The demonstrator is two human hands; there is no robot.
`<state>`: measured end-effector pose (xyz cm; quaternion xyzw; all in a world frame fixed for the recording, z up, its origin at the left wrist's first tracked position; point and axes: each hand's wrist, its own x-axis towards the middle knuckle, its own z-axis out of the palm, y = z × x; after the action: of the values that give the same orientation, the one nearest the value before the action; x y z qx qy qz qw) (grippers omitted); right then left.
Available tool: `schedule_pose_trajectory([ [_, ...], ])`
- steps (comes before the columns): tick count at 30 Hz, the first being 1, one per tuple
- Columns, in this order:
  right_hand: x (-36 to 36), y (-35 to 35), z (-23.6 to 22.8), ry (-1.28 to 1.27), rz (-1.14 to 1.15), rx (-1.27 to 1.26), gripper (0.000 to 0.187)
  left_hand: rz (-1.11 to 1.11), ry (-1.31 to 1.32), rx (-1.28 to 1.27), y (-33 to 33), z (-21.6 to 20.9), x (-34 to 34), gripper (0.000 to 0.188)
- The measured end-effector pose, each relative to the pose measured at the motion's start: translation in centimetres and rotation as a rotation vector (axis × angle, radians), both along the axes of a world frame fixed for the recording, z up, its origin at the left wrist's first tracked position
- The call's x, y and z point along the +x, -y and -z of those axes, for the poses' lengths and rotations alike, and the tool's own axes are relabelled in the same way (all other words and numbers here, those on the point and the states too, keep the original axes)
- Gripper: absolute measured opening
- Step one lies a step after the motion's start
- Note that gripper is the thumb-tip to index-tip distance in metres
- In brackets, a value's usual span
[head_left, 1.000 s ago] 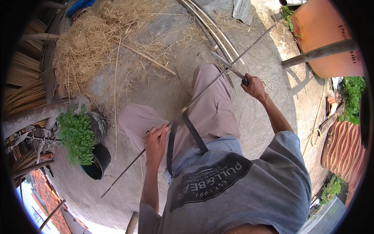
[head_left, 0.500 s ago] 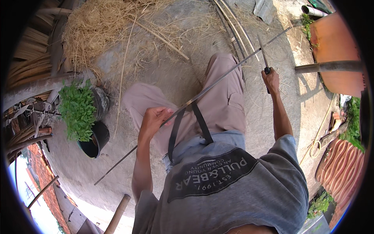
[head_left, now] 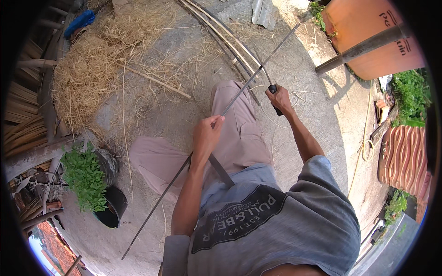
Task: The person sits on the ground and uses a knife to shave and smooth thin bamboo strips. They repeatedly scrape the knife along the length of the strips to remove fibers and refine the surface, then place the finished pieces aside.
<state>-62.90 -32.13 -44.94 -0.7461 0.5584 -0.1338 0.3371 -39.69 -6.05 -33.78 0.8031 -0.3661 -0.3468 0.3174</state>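
My left hand (head_left: 207, 137) is closed on a long, thin dark strip (head_left: 239, 95), thumb and fingers pinching it above my lap. The strip slants from the lower left, past my left forearm, to the ground at upper right. In my right hand (head_left: 281, 100) is a knife (head_left: 272, 88) by its black handle. Its narrow blade points away from me and crosses the strip beyond my right knee; whether the edge touches it, I cannot tell. A black strap (head_left: 221, 171) lies across my lap, partly hidden by my left arm.
Pale fibre shavings (head_left: 92, 87) are heaped at far left. Long split strips (head_left: 225, 31) lie ahead on the concrete. A leafy plant (head_left: 83, 177) and a black pot (head_left: 113, 209) stand at left. A pole (head_left: 363, 49) and an orange container (head_left: 354, 23) are at far right.
My left hand has slid forward along the strip, closer to the knife. The knife still crosses the strip near its far part. The whole view has turned somewhat to the right.
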Motion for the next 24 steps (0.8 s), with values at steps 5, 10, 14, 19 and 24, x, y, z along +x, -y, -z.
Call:
schedule_pose_trajectory([
  [5, 0.8, -4.8, -4.1, 0.015, -0.21, -0.018, 0.028, -0.111, -0.185, 0.052, -7.4, -1.0, 1.4, 0.039],
  [10, -1.7, -0.7, -0.9, -0.073, -0.064, -0.042, 0.031, -0.22, -0.325, 0.361, -21.9, -7.9, 5.2, 0.033],
  [14, -0.8, 0.0, -1.4, -0.068, -0.09, -0.015, 0.031, -0.24, -0.486, 0.528, -24.9, -9.9, 8.0, 0.038],
  [19, 0.6, -3.3, -2.8, -0.08, -0.159, 0.013, 0.03, -0.006, -0.288, 0.117, -13.8, -2.2, 5.3, 0.047],
  [24, 1.4, -7.2, -4.9, 0.0, -0.326, 0.024, 0.025, 0.057, -0.275, 0.123, 0.6, 2.3, 1.8, 0.042],
])
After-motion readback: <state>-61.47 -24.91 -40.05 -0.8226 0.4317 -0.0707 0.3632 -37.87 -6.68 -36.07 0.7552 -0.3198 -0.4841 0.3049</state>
